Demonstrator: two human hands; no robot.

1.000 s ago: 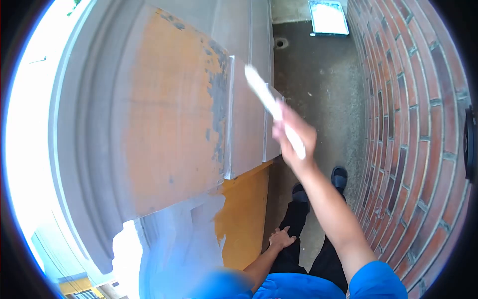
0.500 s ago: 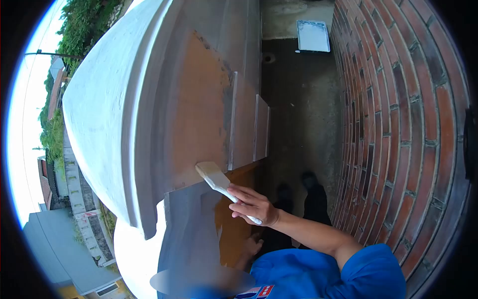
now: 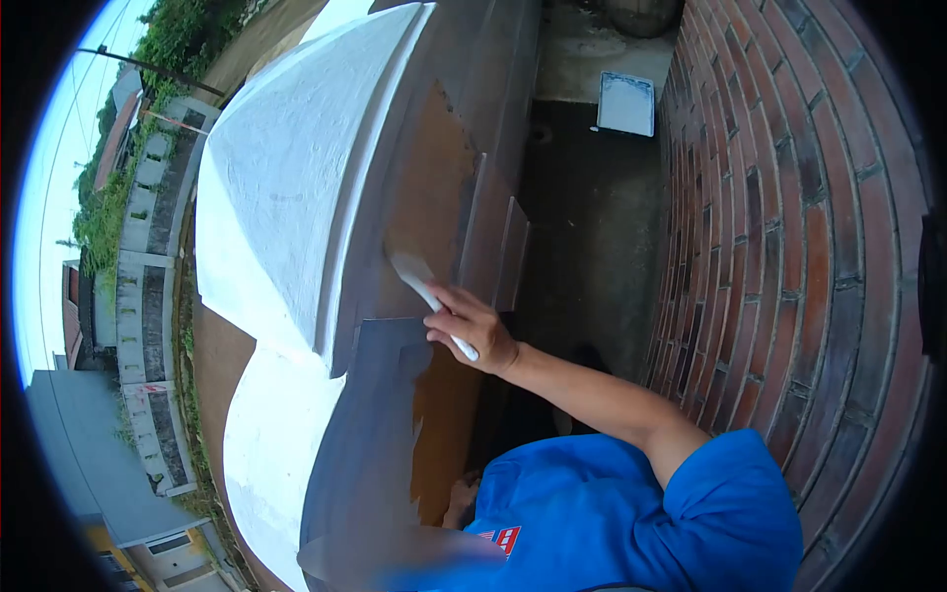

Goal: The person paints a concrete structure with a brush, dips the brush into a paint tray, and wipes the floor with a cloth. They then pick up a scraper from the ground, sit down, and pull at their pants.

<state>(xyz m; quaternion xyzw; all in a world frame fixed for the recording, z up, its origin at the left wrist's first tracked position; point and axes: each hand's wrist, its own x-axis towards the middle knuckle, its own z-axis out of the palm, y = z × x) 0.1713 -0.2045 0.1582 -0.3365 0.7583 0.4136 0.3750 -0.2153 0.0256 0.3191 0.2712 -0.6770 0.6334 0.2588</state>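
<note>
The right hand holds one brush, seemingly touching one wall.

one paintbrush, one paint tray

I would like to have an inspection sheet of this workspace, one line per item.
Surface: panel, brownish in the middle, greyer at its edges; orange area nearer the person.
Job's things: brush at the panel, contact unclear; tray with white contents on the floor.
Clutter: rounded object beyond the tray, cut off.
Hands: right hand grips the brush; left hand partly hidden, grip unclear.
Cables: nothing seen near the hands.
Surroundings: brick wall; greenery.
</note>
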